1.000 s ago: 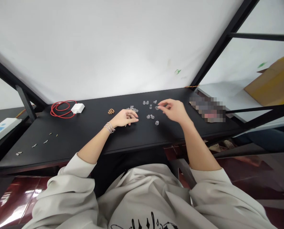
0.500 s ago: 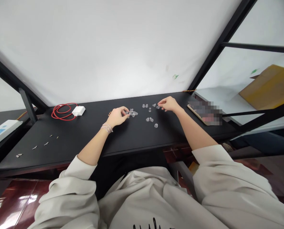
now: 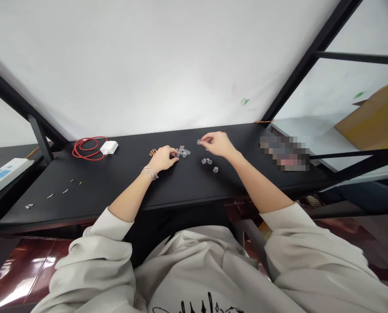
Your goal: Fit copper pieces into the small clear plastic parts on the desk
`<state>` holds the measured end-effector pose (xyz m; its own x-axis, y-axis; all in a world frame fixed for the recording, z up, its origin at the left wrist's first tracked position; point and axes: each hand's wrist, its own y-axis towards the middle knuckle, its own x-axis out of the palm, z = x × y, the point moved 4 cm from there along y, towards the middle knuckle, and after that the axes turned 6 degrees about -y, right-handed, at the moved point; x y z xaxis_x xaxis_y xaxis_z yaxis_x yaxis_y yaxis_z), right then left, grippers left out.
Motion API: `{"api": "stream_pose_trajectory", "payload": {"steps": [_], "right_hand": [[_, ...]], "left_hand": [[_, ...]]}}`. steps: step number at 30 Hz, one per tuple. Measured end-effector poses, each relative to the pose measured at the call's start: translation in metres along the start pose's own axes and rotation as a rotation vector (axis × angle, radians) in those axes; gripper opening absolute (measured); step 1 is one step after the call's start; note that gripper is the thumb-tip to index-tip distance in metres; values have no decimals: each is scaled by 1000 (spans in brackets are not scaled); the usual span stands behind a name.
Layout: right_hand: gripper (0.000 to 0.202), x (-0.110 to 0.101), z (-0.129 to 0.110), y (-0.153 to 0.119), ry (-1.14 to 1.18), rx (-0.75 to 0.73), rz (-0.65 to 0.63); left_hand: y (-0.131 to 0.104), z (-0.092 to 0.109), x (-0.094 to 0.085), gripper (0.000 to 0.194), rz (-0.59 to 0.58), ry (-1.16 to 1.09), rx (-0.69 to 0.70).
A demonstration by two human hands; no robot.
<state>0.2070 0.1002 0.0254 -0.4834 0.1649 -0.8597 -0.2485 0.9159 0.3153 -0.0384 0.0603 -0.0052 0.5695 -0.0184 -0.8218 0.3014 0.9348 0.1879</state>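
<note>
On the black table, my left hand [image 3: 163, 158] rests with thumb and fingers closed round a small clear piece at the left edge of a pile of clear plastic pieces [image 3: 184, 151]. My right hand [image 3: 216, 144] is right of the pile, its thumb and forefinger pinched at a clear piece [image 3: 199, 141]. Nearer the front of the table lie a few more clear pieces [image 3: 210, 161] and a single one [image 3: 215, 169]. Some brown beads [image 3: 152, 152] show just behind my left hand. My right hand hides part of the table beneath it.
A white adapter [image 3: 109, 147] with a coiled red cable [image 3: 83, 148] lies at the back left. Small slivers [image 3: 65, 191] are scattered at the left. A white power strip [image 3: 5, 176] sits far left, a blurred-out object [image 3: 285, 153] at the right. Black frame bars flank the table.
My right hand has moved left, from the pieces at the right to one nearer the pile. My left hand stays beside the pile. The view has shifted slightly.
</note>
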Motion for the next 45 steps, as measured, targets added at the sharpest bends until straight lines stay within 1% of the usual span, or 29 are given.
{"api": "stream_pose_trajectory", "payload": {"steps": [3, 5, 8, 10, 12, 16, 19, 22, 24, 27, 32, 34, 36, 38, 40, 42, 45], "right_hand": [[31, 19, -48, -11, -75, -138, -191], [36, 31, -68, -16, -166, -174, -248], [30, 43, -80, -22, -259, -168, -246], [25, 42, -79, -25, -213, -155, -214], [21, 35, -74, -31, -51, -129, -167], [16, 8, -52, -47, 424, -20, -79], [28, -11, -28, -60, 687, 67, -12], [43, -20, -4, -68, 813, 188, 35], [49, -20, 5, -72, 874, 247, 11], [51, -16, 7, -73, 944, 264, -37], [46, -14, -1, -73, 1048, 290, -57], [45, -13, 1, -72, 1057, 303, -51], [44, -14, 8, -71, 999, 300, -17], [40, -15, 22, -70, 838, 293, 42], [33, -16, 40, -69, 601, 297, 79], [25, -14, 56, -68, 388, 306, 36], [18, -12, 71, -68, 222, 300, -66]], "left_hand": [[0, 0, 0, 22, -6, -10, 26], [0, -1, 1, 23, -9, -15, 44], [1, -2, 1, 24, -2, -11, 56], [0, 0, 1, 25, 1, -13, 57], [-1, 2, 0, 27, 0, -23, 51], [-2, 6, -1, 29, -13, -43, 18], [-3, 6, -1, 29, -17, -45, 8], [-2, 5, -1, 28, -16, -47, -2], [-2, 4, -1, 28, -15, -49, -7], [-3, 4, -1, 28, -17, -56, -7], [-4, 5, -3, 30, -23, -56, -24], [-4, 5, -4, 29, -15, -46, -32], [-4, 6, -5, 27, -3, -30, -41], [-4, 6, -6, 26, 10, -13, -52], [-4, 6, -6, 25, 17, -3, -62], [-3, 6, -7, 24, 20, -4, -61], [-3, 5, -7, 22, 21, -23, -50]]}}
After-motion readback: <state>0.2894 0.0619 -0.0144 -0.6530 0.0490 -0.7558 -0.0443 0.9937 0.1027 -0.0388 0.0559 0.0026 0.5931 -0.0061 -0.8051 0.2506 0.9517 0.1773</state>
